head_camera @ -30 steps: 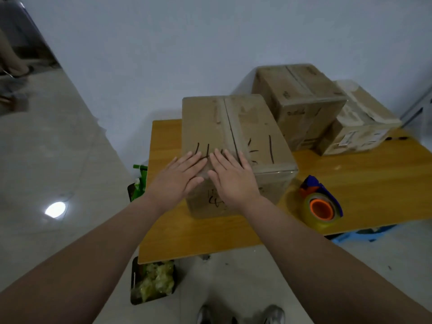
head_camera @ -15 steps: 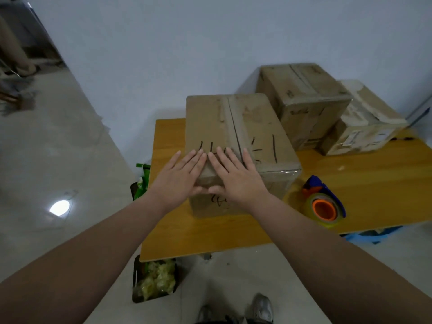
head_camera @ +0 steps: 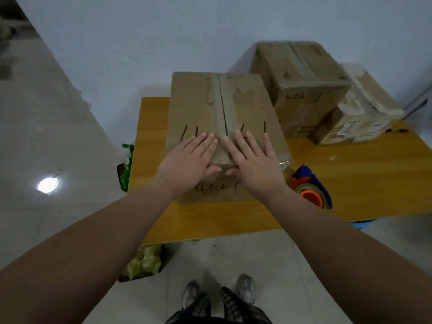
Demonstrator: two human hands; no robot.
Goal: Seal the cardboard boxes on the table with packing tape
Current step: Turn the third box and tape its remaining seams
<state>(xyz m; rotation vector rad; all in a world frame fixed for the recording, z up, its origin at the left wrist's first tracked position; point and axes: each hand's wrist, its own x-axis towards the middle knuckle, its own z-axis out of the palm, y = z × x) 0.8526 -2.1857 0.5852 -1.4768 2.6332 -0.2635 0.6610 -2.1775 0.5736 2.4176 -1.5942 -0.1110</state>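
Left hand (head_camera: 187, 164) and right hand (head_camera: 253, 163) lying flat, fingers straight, pressing near edge of cardboard box (head_camera: 219, 106) | tape dispenser (head_camera: 312, 189) sitting right on table (head_camera: 374, 169)

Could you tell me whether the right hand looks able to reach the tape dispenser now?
Probably yes: the right hand lies flat on the near box, and the tape dispenser sits on the table just beside that box's right corner, with nothing between them.

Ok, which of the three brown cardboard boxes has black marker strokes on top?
The front brown cardboard box, pressed by the left hand and right hand. The rear brown box and the white-taped box show none.
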